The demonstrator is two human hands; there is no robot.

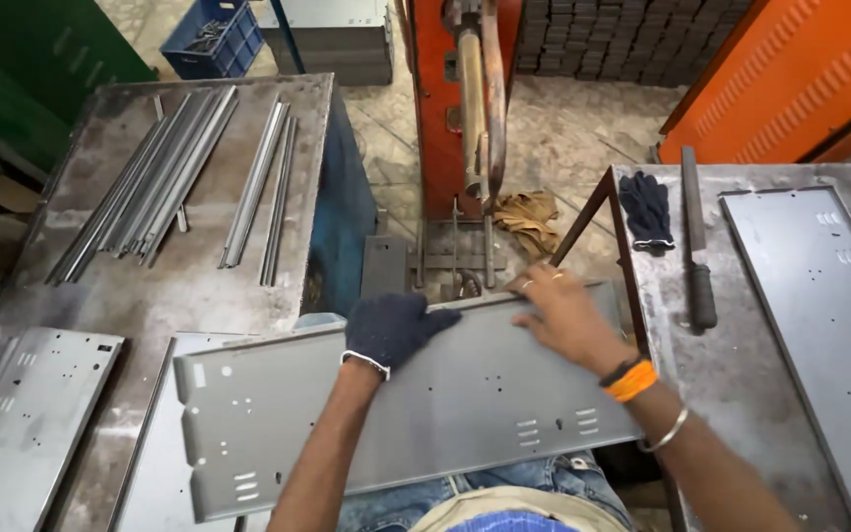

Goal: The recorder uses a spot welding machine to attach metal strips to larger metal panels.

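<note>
My gloved left hand [393,330] covers part of the grey metal panel's [425,404] far edge, and my forearms hide strips of its face. The right-hand panel [829,335] runs off the frame's edge. The blue crate's [211,39] contents are too small to tell.

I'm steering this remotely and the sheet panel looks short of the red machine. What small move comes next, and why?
Probably slide the grey sheet panel a little forward toward the red machine. Both hands already rest on its far edge, the gloved left hand and the bare right hand, and that edge lies just short of the machine's base, so the panel seems not yet under the arms.
</note>
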